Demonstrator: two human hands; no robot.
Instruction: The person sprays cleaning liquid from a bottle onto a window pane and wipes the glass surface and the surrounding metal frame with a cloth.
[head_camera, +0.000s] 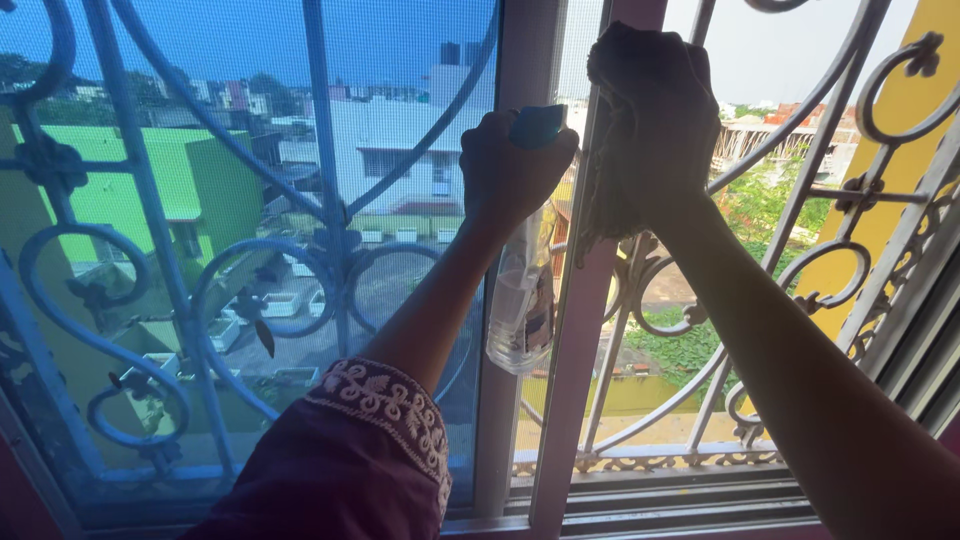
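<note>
**Window frame: hand and tool positions**

One cloth (612, 190) is pressed against the upright frame bar (575, 330), bunched under the right hand (650, 110), whose fingers are closed around it. One clear spray bottle (522, 300) hangs just left of the bar, gripped at its blue head by the left hand (510, 170) in a closed fist. One embroidered sleeve (370, 450) covers the left arm. Two panes flank the bar: a blue-tinted pane (250, 200) on the left, a scrolled grille (830, 250) beyond on the right.

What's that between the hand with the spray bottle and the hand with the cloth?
In the head view, the pale upright window frame post runs between the left hand gripping the spray bottle and the right hand pressing the cloth.
</note>
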